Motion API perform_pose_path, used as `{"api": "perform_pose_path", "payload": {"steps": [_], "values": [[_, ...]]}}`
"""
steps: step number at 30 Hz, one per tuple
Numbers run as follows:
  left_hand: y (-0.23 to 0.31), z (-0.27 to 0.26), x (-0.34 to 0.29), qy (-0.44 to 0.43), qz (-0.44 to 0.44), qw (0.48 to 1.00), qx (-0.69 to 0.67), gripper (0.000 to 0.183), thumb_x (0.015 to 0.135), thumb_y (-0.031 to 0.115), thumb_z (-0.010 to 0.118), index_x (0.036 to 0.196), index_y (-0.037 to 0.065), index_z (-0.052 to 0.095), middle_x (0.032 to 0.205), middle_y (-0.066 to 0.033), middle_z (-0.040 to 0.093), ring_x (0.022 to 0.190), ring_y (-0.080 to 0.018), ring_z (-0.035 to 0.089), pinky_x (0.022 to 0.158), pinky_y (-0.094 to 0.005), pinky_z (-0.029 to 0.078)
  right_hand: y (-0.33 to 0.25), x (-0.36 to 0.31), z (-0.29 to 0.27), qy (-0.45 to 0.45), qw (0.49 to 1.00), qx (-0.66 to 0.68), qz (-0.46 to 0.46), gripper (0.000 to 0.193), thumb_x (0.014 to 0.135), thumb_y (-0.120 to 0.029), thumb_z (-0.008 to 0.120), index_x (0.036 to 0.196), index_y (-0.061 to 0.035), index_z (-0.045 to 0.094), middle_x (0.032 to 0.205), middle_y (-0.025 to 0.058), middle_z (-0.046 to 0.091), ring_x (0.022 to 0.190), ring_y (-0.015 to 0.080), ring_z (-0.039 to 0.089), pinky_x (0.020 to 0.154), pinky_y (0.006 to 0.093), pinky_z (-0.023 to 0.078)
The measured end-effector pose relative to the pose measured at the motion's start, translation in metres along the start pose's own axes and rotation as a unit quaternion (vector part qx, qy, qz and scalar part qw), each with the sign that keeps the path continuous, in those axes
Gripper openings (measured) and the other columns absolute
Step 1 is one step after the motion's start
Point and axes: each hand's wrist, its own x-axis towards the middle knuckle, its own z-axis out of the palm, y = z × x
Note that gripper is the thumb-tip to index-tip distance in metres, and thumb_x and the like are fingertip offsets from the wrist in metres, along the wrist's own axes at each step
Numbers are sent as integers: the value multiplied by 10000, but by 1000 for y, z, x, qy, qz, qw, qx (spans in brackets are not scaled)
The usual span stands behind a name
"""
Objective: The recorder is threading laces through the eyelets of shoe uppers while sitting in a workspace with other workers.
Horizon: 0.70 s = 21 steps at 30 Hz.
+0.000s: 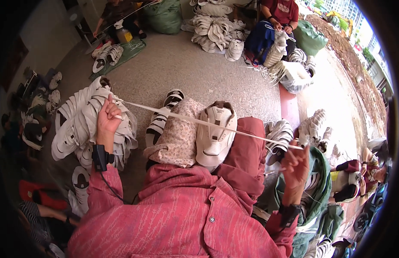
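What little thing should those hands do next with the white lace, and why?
Maybe lower the white lace toward the shoe upper beneath it. The left hand and right hand hold the lace stretched across above, and the shoe upper seems unlaced.

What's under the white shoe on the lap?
Flowered cloth shows on the left of the shoe, red trousers on the right. Whatever's directly underneath is covered.

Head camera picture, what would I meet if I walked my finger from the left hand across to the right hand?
Left hand → flowery cloth → white shoe on the lap → red trouser leg → right hand.
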Motion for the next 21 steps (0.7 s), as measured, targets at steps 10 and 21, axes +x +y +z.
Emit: {"api": "perform_pose_path", "payload": {"steps": [10,21], "values": [[-8,-67,23,212,88,961,156,272,876,215,679,1144,188,643,652,61,425,544,-74,404,438,-214,291,-171,-69,-104,34,967,110,-226,221,968,-137,521,1085,44,567,933,87,622,678,139,538,602,257,429],[-74,-12,25,14,3,942,336,285,938,238,576,1196,118,595,1094,8,613,901,-79,564,573,-193,386,-241,-75,-169,256,905,-104,-324,246,945,-67,509,1157,53,546,1058,146,628,937,251,630,860,374,540]]}}
